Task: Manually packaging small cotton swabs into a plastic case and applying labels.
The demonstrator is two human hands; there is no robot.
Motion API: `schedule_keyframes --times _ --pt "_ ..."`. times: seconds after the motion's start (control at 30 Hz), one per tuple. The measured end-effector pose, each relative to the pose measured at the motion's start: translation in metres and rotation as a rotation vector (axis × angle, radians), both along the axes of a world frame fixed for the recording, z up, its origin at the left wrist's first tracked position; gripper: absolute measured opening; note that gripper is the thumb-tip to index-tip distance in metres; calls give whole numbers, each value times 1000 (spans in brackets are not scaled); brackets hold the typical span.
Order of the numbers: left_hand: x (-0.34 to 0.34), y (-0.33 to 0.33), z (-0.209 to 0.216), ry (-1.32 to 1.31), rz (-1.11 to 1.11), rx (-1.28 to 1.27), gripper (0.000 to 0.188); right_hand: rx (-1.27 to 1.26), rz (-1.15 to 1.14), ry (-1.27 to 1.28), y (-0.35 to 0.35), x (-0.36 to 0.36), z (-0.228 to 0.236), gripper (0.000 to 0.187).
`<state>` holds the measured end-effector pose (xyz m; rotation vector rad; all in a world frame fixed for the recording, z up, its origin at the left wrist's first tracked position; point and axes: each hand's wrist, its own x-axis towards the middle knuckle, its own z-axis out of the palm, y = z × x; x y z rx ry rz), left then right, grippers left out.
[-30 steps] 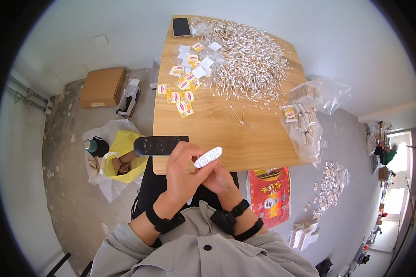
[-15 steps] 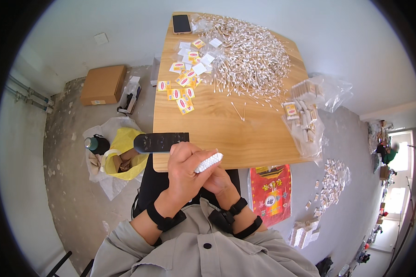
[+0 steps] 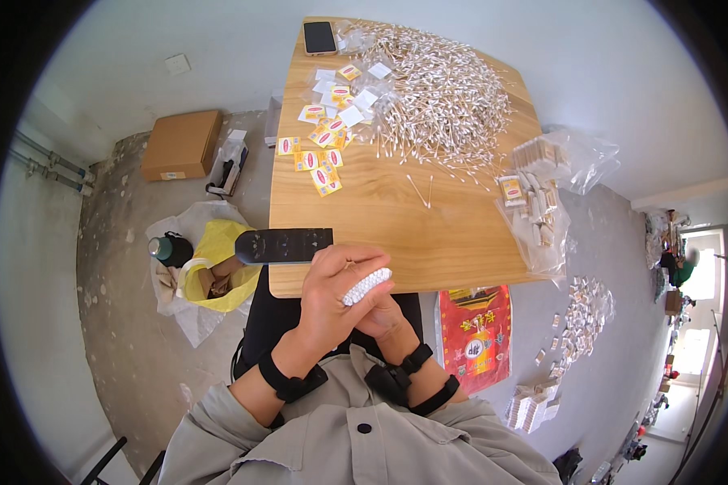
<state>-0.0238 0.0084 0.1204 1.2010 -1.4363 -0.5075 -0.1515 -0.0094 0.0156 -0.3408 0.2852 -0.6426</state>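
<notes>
You hold a bundle of cotton swabs point(image 3: 366, 288) at the near edge of the wooden table point(image 3: 461, 246), its packed white tips facing up. Your left hand point(image 3: 325, 293) is closed around it, index finger along the far side and thumb along the near side, with the tips showing in the narrow gap between them. Your right hand point(image 3: 386, 318) is tucked against the left, below the bundle; its fingers are mostly hidden, so I cannot tell how tightly they close or whether they grip it too.

A big heap of loose cotton swabs point(image 3: 441, 101) covers the table's far part. Yellow-and-white printed cards point(image 3: 306, 161) overlap along the table's left side, and a smartphone point(image 3: 319, 38) lies at its far left corner. Two stray swabs point(image 3: 419, 192) lie between the heap and the table's near edge. A clear plastic bag with swab packs point(image 3: 542, 214) sits at the table's right edge. A black flat bar point(image 3: 287, 246) juts out past its left edge, near your left hand. On the floor, a red printed bag point(image 3: 475, 343) lies just beyond the table's near edge, toward the right.
</notes>
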Motion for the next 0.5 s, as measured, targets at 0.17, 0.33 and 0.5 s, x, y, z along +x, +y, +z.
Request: schedule_keyframes --times 0.17,0.33,0.5 --pt "5 1 1 -135 -16 -41 31 -37 56 0 -1 1 0 63" --pt "2 -1 0 -89 3 -38 35 -23 -13 8 -2 -3 -9 57" --pt "5 2 -1 -53 140 -30 37 23 -41 -80 -8 -5 -2 42"
